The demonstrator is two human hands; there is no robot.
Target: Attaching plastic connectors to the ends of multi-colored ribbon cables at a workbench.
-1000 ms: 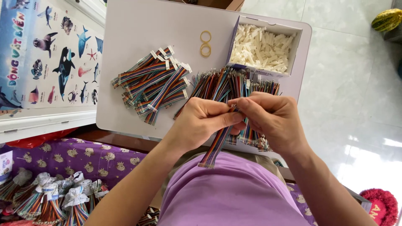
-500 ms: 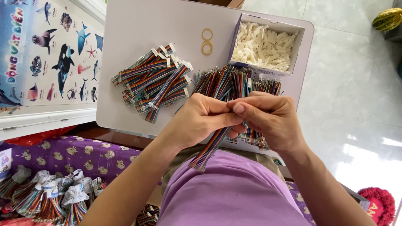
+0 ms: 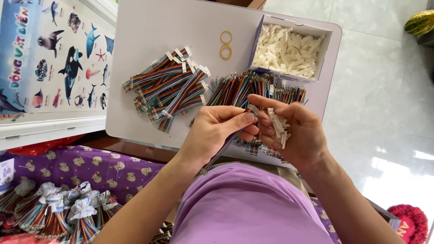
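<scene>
A: Currently a rainbow ribbon cable (image 3: 226,142) is pinched in the left hand (image 3: 214,131) over the bench (image 3: 149,27); white connector housings (image 3: 278,126) are cupped in the right hand (image 3: 300,131).

B: Fitting step judged in hand. Cable end must be aligned to one housing. Finished cables (image 3: 167,88), loose cables (image 3: 255,86), housing box (image 3: 289,49) noted beyond.

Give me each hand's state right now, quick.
Left hand: closed, pinching a rainbow ribbon cable.
Right hand: partly closed, cupping small white connectors, fingertips on the cable end.
</scene>
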